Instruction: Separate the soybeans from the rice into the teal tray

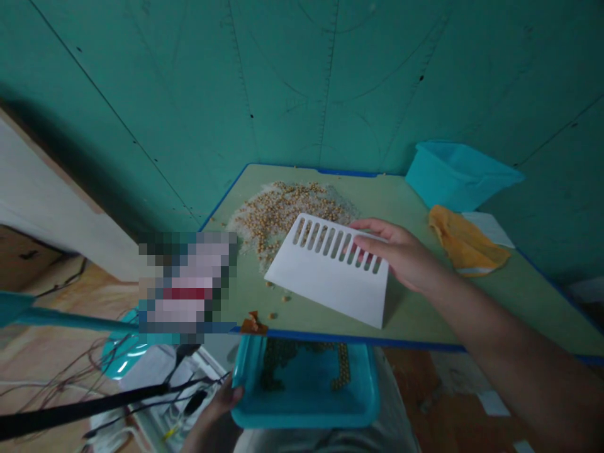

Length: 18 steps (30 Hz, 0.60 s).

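My right hand (pixel 396 251) is closed around the upper right edge of a white slotted plate (pixel 325 274), a flat trapezoid with a row of slots along its top. The plate is tilted over the near side of a pile of round yellowish beans (pixel 287 211) mixed with fine whitish grains. Whether its lower edge touches the table is unclear. Below the table's near edge, my left hand (pixel 224 402) grips the left side of a turquoise tray (pixel 306 418), its fingers partly hidden. Small round greenish-brown grains (pixel 343 365) lie inside the tray, along its far and right sides.
A turquoise bin (pixel 460 176) stands at the table's back right, with an orange cloth (pixel 465 242) before it. A brown scrap (pixel 253 324) lies at the near edge. A pixelated object (pixel 189 283) is at left; cables (pixel 70 377) run below it. Green wall (pixel 283 75) behind.
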### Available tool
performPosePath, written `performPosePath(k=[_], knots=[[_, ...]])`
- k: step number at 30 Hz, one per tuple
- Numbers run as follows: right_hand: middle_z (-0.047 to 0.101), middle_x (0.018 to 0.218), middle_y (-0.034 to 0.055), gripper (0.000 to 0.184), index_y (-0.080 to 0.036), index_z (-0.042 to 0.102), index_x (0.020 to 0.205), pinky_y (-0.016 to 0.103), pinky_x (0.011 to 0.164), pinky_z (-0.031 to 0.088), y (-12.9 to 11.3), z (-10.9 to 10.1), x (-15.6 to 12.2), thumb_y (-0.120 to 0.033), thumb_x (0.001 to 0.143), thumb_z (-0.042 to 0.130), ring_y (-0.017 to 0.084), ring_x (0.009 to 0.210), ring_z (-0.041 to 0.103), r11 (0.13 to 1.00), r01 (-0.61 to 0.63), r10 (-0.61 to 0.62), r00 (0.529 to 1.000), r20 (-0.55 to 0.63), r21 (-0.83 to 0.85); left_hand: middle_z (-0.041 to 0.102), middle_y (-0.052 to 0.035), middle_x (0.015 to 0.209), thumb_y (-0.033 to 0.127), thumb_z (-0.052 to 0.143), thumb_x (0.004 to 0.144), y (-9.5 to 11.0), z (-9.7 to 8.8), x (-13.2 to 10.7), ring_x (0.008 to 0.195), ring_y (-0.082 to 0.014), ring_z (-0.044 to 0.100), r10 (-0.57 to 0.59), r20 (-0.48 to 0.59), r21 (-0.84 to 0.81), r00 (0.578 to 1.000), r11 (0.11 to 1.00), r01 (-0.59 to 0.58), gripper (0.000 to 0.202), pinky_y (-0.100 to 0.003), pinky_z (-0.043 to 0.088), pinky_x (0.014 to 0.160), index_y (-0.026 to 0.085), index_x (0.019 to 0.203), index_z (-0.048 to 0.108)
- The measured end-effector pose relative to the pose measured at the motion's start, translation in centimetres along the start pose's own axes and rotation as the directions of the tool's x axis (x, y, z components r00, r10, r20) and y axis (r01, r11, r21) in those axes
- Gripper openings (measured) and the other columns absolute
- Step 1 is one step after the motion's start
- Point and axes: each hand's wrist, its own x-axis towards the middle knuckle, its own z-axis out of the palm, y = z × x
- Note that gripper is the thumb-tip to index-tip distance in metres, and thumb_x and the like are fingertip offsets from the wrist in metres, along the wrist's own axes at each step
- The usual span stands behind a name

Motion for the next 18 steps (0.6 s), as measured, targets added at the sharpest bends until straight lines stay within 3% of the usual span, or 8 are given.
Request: performPosePath(k=[6,14,18], knots=[[0.066,0.07,-0.0016,0.027,-0.021,0.061,0.092,0.02,0.05,0.043,0.0,0.3,-0.2,-0.029,0.066,0.069,0.009,0.054,0.057,0.999,-0.041,0.041,0.999,-0.002,-0.001,0.075,0.0056,0.092,0.028,0.068,0.067,0.3,0.6,-0.4,0.111,-0.0224,0.055,0.01,-0.069,0.03,0.998,1.0,-0.008,0.024,-0.028,0.032,0.101,0.032,0.09,0.072],[0.068,0.07,-0.0016,0.026,-0.022,0.061,0.092,0.019,0.052,0.044,0.0,0.8,-0.3,-0.027,0.067,0.068,0.009,0.056,0.059,0.997,-0.074,0.073,0.997,0.039,0.014,0.072,0.0106,0.101,0.027,0.066,0.069,0.9,-2.4,-0.3,0.12,-0.0215,0.046,0.066,-0.139,0.062,0.988,0.996,-0.058,0.017,-0.027,0.026,0.105,0.036,0.081,0.073],[0.068,0.072,-0.0013,0.027,-0.021,0.062,0.092,0.019,0.053,0.045,0.1,0.7,-0.2,-0.027,0.067,0.069,0.008,0.057,0.06,0.996,-0.082,0.08,0.994,0.075,0.021,0.073,0.0083,0.101,0.024,0.061,0.073,1.4,-2.3,-0.7,0.118,-0.0236,0.048,0.078,-0.119,0.046,0.99,0.996,-0.073,0.021,-0.032,0.031,0.103,0.035,0.088,0.072]])
